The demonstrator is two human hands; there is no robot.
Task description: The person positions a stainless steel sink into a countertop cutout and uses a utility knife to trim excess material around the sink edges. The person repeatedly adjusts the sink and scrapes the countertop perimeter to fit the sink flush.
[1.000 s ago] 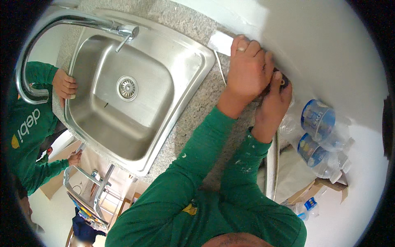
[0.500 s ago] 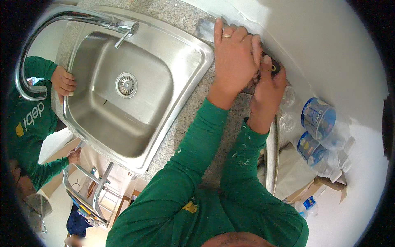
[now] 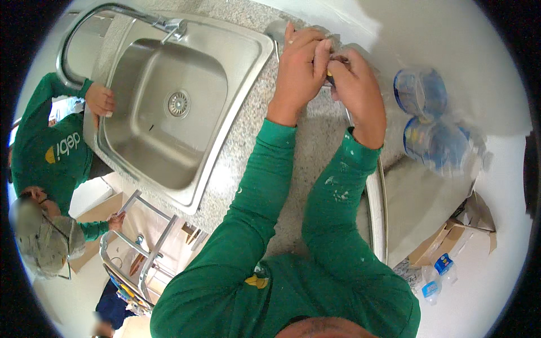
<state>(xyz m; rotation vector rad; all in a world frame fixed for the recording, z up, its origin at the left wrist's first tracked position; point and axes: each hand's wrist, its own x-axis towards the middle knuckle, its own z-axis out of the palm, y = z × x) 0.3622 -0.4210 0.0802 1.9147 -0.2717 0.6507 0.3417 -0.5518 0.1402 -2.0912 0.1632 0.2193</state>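
Note:
Over the speckled grey countertop (image 3: 251, 112), near the wall, my two hands work close together. My left hand (image 3: 298, 73) is closed, its fingers bent over a smooth grey flat piece (image 3: 275, 28) whose end shows beyond them. Right beside it, the fingers of my right hand (image 3: 358, 84) curl round a small black tool with a yellow detail (image 3: 331, 74). Most of that tool is covered by my fingers, so its kind does not show. To the left of my hands lies a stainless steel sink (image 3: 169, 152) with a curved chrome faucet (image 3: 172, 28).
Large clear plastic bottles with blue labels (image 3: 420, 93) stand at right, near a white wall. Below them sits an open cardboard box (image 3: 445, 242) beside small bottles. Across the sink, a co-worker's hand (image 3: 100, 100) rests on its edge; their other hand holds a metal ladder (image 3: 149, 248).
My right hand has moved and turned; the black tool now shows between my two hands. The whole view has shifted a little. The co-worker's hand remains on the sink edge.

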